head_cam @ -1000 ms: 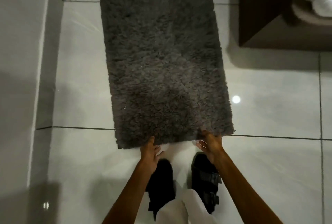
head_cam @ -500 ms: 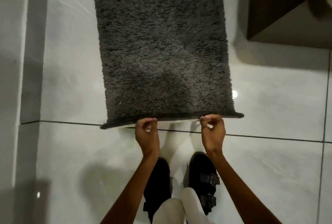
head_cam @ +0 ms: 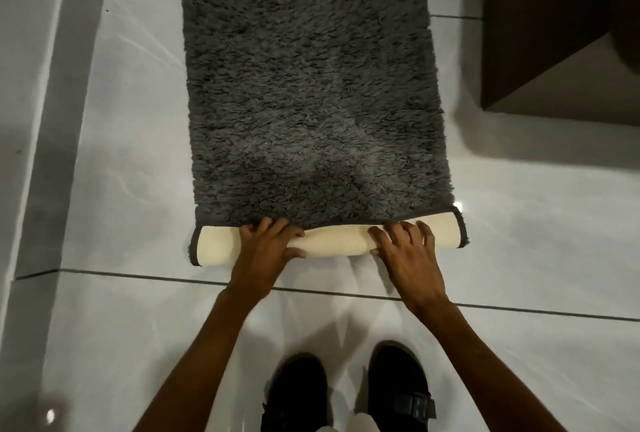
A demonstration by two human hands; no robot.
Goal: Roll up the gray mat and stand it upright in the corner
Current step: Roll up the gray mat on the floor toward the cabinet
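Note:
The shaggy gray mat (head_cam: 308,85) lies flat on the glossy tiled floor, stretching away from me. Its near edge is turned over into a short roll (head_cam: 332,241) that shows the cream backing. My left hand (head_cam: 265,251) grips the roll left of centre, fingers over the top and thumb underneath. My right hand (head_cam: 407,251) presses on the roll right of centre, fingers curled over it. Both ends of the roll stick out past my hands.
A wall and its grey skirting (head_cam: 45,120) run along the left. A dark wooden cabinet (head_cam: 554,33) stands at the upper right, close to the mat's right side. My two black sandals (head_cam: 349,393) stand on the pale tiles (head_cam: 536,241) just behind the roll.
The near edge, pinched and lifted half a second ago, is now folded over into a first roll showing cream backing. Both hands moved forward onto it.

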